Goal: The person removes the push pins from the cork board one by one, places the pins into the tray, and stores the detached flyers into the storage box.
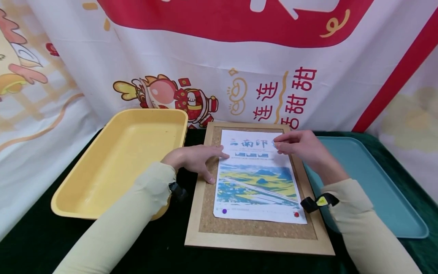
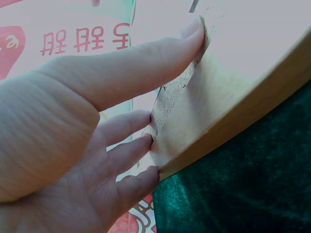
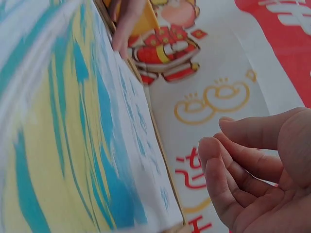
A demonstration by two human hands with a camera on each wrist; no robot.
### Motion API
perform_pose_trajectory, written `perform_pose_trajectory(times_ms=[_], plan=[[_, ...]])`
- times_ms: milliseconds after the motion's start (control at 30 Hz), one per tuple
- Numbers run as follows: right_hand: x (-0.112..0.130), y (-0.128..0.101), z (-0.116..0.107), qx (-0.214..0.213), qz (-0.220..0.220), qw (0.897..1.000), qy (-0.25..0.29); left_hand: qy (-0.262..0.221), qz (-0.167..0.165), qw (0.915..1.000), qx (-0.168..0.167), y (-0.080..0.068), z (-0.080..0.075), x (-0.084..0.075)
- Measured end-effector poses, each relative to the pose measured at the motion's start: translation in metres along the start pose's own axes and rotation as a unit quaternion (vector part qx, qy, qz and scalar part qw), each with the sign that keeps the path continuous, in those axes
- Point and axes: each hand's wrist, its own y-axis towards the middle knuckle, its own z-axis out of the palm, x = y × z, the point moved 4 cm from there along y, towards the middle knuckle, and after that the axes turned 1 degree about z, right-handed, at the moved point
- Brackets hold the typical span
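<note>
The printed sheet (image 1: 256, 186) lies on the framed cork board (image 1: 256, 230), with a purple dot (image 1: 224, 211) and a red dot (image 1: 296, 214), apparently pin heads, at its lower corners. The left hand's (image 1: 200, 159) grip is released, fingers extended at the sheet's left edge. The right hand's (image 1: 301, 144) fingers bend toward the thumb near the upper right corner; whether they grasp anything cannot be told. To secure this corner, hold the paper flat and press squarely, just inside the edge.

Right hand (image 3: 256, 167) curls beside a printed sheet (image 3: 73, 131); left hand (image 3: 129, 22) — at its edge.
</note>
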Motion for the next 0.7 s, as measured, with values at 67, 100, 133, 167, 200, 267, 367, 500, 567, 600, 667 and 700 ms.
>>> perform_pose_trajectory(times_ms=[67,100,133,167,200,267,367,500,567,600,667,700], plan=[[0.006,-0.002,0.006,0.002,-0.012,1.0,-0.005,0.0,0.001,1.0,0.0,0.0,0.0,0.001],[0.008,-0.004,0.008,0.003,-0.015,1.0,-0.01,0.001,0.001,1.0,0.0,0.0,0.0,0.001],[0.01,-0.005,0.01,0.005,-0.017,1.0,-0.014,0.001,0.0,1.0,0.001,0.0,0.0,0.001],[0.012,-0.006,0.012,0.007,-0.019,1.0,-0.016,0.001,0.001,1.0,0.001,0.0,0.0,0.0],[0.013,-0.007,0.013,0.009,-0.021,1.0,-0.017,0.0,0.0,1.0,0.001,0.0,0.0,0.0],[0.017,-0.009,0.016,0.013,-0.027,0.999,-0.021,0.0,0.0,1.0,0.002,0.0,0.0,-0.001],[0.022,-0.012,0.02,0.02,-0.035,0.999,-0.021,0.0,-0.002,1.0,0.003,-0.001,-0.001,-0.002],[0.026,-0.014,0.025,0.027,-0.04,0.998,-0.025,0.003,-0.005,1.0,0.004,-0.001,0.0,-0.001],[0.027,-0.014,0.028,0.03,-0.044,0.998,-0.025,0.003,-0.008,1.0,0.004,-0.001,0.0,0.0],[0.027,-0.015,0.029,0.03,-0.047,0.998,-0.026,0.003,-0.008,1.0,0.004,-0.001,0.0,0.0],[0.028,-0.015,0.03,0.03,-0.05,0.998,-0.028,0.001,-0.009,1.0,0.003,0.0,0.0,0.0],[0.029,-0.015,0.031,0.03,-0.05,0.998,-0.03,0.0,-0.01,0.9999,0.004,0.0,0.0,0.0]])
